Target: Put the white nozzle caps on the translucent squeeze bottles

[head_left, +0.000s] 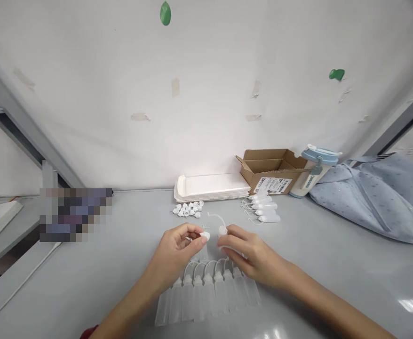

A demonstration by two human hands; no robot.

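Head view: L grip [178, 245] pinches white cap [205, 236] just L of bottle [222, 230], not touching; R grip [258, 252], bottle's R side, holds it, axis approx. vert., body mostly hidden; bottle row [208, 297] nearside.

Tumbler [316, 173], pale-blue bag [365, 202], possibly a phone [75, 214].

Left forearm [129, 299] enters from 7 o'clock, bare, slanting toward 1. Left hand [180, 245]: thumb and index finger pinched, other fingers curled behind. Right forearm [308, 287] enters from 4 o'clock, bare; right hand [250, 252] points toward 10, fingers bent in a grip. Hands near, not touching.
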